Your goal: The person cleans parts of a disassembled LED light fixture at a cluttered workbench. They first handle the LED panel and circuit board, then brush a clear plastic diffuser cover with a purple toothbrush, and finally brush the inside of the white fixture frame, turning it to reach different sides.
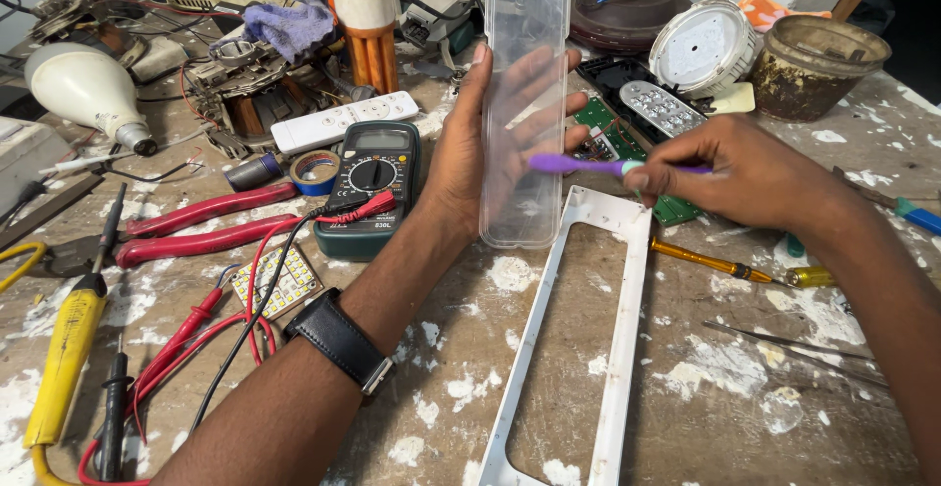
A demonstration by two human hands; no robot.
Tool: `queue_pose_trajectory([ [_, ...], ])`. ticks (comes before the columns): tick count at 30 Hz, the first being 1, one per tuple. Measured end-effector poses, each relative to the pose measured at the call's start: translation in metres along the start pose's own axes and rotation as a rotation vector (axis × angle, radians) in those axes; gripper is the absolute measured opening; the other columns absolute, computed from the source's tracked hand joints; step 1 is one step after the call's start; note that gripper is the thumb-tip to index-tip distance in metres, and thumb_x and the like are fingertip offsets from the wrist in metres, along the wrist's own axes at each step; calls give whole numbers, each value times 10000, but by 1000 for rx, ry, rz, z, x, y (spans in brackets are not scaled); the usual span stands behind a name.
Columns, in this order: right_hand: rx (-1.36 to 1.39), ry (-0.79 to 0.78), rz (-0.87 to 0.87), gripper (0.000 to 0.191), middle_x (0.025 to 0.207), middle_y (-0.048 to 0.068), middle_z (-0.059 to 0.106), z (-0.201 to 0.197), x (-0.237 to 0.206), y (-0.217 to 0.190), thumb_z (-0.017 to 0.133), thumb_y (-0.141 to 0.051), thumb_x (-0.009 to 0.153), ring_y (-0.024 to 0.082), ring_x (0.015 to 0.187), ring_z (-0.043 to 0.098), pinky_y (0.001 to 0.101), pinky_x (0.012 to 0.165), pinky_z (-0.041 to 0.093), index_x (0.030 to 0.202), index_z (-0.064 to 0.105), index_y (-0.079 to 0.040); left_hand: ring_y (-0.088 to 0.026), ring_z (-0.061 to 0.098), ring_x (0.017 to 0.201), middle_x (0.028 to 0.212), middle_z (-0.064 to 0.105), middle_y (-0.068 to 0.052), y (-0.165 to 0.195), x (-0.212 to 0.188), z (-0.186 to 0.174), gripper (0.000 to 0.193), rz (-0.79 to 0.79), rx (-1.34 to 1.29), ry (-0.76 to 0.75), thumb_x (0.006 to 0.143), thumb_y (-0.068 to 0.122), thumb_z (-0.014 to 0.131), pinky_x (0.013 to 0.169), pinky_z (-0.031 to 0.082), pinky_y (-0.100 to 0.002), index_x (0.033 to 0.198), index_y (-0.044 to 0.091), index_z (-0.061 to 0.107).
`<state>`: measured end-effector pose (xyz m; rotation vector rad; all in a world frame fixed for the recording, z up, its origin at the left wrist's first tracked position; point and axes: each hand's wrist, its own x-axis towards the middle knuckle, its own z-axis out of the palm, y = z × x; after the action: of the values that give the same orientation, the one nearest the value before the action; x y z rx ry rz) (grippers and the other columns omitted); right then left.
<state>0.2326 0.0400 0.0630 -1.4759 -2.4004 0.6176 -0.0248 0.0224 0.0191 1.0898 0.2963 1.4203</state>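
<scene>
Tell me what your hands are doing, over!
Left hand holds clear plastic cover upright. Right hand brushes it with purple toothbrush. Nothing blocking.

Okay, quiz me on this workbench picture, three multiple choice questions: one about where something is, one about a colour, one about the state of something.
1. Where does the multimeter lie?
A. Left of the left hand
B. Inside the white frame
C. On the rusty pot

2. What colour is the toothbrush in the right hand?
A. Yellow
B. Purple
C. Black

3. How is the clear plastic cover held?
A. Flat on the table
B. Upright in the left hand
C. Hanging from a wire

Answers: 1 A, the meter sits on the table just left of that hand. 2 B, its handle shows purple against the cover. 3 B, the left hand's fingers show through it behind the standing cover.
</scene>
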Motion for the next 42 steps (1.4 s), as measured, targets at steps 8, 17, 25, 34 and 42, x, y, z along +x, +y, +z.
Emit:
queue_pose_trajectory([
  [8,-134,48,46,454,562,114,604,3,-4,-13,690,-560,897,204,558,488,400,548,368,881,866,-142,-340,542,1371,1565,475,-180,-3,5,-14,741,-18,-202,-112,1009,489,450,1123,518,-511,1540,-24,395],
  [17,-105,233,-196,371,580,72,610,4,-8,-19,621,-450,972,174,539,526,381,526,404,953,748,-102,-301,520,1387,1626,436,-171,-3,7,-12,720,-85,-180,-176,1039,533,482,1183,484,-439,1651,215,277],
  [25,-176,183,-227,390,535,61,604,10,-4,-14,627,-444,957,199,472,510,384,503,409,838,747,-92,-219,548,1300,1644,444,-126,1,1,-6,767,-189,-155,-307,1027,620,459,1047,551,-381,1678,274,251],
  [34,-32,396,-314,316,675,25,673,2,-1,-3,658,-386,1003,124,603,537,328,569,423,1023,790,-100,-190,539,1165,1624,443,-103,-1,-1,-1,810,-226,3,-243,983,675,432,902,520,-354,1669,286,243],
  [42,7,216,-185,321,623,48,678,9,-4,-12,695,-409,919,133,578,526,362,545,436,1023,809,-127,-160,580,1257,1632,445,-134,1,-2,-7,922,-270,-41,-264,926,833,336,842,492,-331,1662,289,227],
])
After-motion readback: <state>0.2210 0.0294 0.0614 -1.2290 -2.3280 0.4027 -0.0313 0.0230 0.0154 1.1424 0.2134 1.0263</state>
